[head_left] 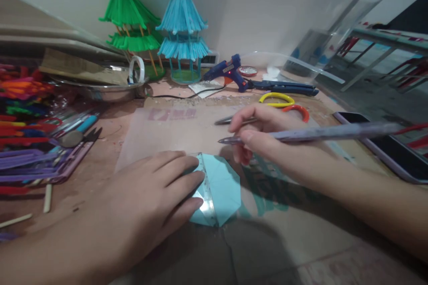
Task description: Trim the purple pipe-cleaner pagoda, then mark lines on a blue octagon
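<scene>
A light-blue, eight-sided piece of paper (228, 187) lies on the work surface, with faint lines across it. My left hand (157, 196) rests on its left part, fingers stretched out and pressing down a clear ruler (207, 193) that crosses the paper from top to bottom. In my right hand (264, 136) is a pen (301, 134), gripped between thumb and fingers. Its tip points left, above the paper and apart from it. Scissors (277, 99) with a yellow and an orange handle lie behind my right hand, partly covered by it.
Green (125, 13) and blue (182, 22) tiered-roof models stand at the back beside a glue gun (227, 72) and dark-blue-handled pliers (284, 87). A metal bowl (110, 93) and many coloured pipe cleaners (23, 156) fill the left. A phone (394, 151) lies on the right.
</scene>
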A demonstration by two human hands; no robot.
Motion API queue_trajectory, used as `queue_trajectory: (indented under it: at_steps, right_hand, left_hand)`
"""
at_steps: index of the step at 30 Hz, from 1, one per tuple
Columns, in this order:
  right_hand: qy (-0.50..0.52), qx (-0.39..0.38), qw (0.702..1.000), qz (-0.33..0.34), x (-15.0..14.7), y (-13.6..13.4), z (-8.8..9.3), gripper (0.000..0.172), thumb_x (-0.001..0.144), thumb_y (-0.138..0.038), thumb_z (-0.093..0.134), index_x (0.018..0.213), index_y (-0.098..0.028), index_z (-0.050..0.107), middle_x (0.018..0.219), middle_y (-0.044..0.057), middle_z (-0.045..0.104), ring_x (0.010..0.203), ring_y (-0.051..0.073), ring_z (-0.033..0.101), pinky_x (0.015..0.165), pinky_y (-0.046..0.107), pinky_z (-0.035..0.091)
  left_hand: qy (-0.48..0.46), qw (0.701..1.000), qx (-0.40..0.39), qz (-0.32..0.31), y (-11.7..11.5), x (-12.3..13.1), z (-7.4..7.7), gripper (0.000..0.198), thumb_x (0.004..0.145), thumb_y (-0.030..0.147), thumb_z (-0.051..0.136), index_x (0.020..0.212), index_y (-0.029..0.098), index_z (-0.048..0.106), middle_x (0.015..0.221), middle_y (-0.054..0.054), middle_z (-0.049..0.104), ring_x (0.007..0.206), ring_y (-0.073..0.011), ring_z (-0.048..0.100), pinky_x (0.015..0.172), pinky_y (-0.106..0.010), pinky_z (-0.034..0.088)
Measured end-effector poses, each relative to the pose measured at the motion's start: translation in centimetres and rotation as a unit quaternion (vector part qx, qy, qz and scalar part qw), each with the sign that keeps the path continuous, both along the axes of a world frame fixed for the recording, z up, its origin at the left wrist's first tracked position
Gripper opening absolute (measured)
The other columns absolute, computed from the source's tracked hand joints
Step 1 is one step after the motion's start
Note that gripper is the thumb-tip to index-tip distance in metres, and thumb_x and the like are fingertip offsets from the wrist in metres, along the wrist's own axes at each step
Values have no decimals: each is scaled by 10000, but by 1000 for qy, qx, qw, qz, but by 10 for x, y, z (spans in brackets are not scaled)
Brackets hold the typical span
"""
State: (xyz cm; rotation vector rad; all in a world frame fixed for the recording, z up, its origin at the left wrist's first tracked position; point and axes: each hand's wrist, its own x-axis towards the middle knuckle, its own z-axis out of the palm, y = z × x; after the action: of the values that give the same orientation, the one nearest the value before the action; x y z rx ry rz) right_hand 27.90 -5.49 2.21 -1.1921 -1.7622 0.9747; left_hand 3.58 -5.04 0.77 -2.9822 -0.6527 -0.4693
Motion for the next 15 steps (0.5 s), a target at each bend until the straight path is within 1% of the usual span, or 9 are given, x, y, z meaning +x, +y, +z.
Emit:
queue_trajectory:
  at_steps: [1, 2, 4, 6, 8, 11, 13, 15]
  right_hand:
    - [8, -14, 1000, 4, 1, 1, 4, 42, 911, -177, 582, 895, -214, 570, 650, -21, 684, 555, 137, 647, 504, 244, 493]
    - [14, -26, 999, 16, 2, 2, 8, 85, 885, -153, 592, 864, -223, 548, 645, -21, 695, 544, 140, 656, 487, 242, 495]
    - [4, -38, 998, 43, 6, -1, 16, 120, 865, -137, 599, 825, -233, 538, 633, -18, 703, 538, 153, 671, 456, 244, 493]
    - [-28, -37, 997, 53, 11, -6, 21, 118, 879, -137, 595, 824, -236, 561, 636, -14, 704, 551, 164, 684, 449, 251, 496]
    - [-46, -32, 997, 48, 16, -10, 24, 116, 916, -147, 567, 842, -233, 591, 653, -7, 709, 581, 169, 697, 475, 260, 514]
    - [-25, -47, 997, 51, 13, -8, 24, 122, 930, -160, 531, 858, -218, 610, 674, 4, 716, 627, 166, 710, 534, 265, 549]
    - [-9, -71, 996, 55, 5, -2, 22, 90, 906, -158, 537, 856, -211, 591, 681, 0, 709, 640, 156, 705, 549, 254, 551]
    - [7, -93, 994, 52, -8, 6, 16, 64, 887, -156, 554, 856, -213, 557, 668, -21, 677, 615, 138, 683, 530, 231, 528]
  left_hand:
    - [-4, 1000, -1, -1, 0, 0, -1, 348, 1049, 296, 391, 1100, 162, 708, 1093, -116, 715, 981, -264, 676, 824, -395, 567]
    - [-7, 1000, -1, -3, 1, 0, -1, 339, 1045, 285, 398, 1101, 157, 706, 1095, -119, 716, 986, -268, 677, 831, -403, 568]
    - [-9, 1000, -3, -1, 1, 0, -2, 332, 1041, 268, 399, 1094, 149, 704, 1095, -123, 720, 992, -271, 679, 839, -414, 573]
    - [-10, 1000, -7, 3, 1, 1, -2, 335, 1040, 265, 391, 1090, 147, 701, 1097, -123, 724, 986, -267, 684, 826, -408, 580]
    - [-8, 1000, -9, 7, 0, 1, -2, 336, 1038, 258, 385, 1091, 150, 699, 1112, -120, 726, 989, -263, 687, 822, -400, 585]
    - [-6, 1000, -3, 12, -1, 1, -2, 332, 1031, 240, 381, 1083, 157, 698, 1126, -113, 726, 1008, -265, 687, 840, -403, 583]
    - [-8, 1000, -4, 14, 0, 1, -3, 320, 1029, 238, 388, 1081, 160, 694, 1128, -108, 724, 1024, -263, 684, 853, -398, 581]
    - [-14, 1000, -3, 11, 0, -1, -4, 305, 1032, 255, 402, 1099, 165, 685, 1142, -102, 718, 1051, -260, 677, 870, -388, 577]
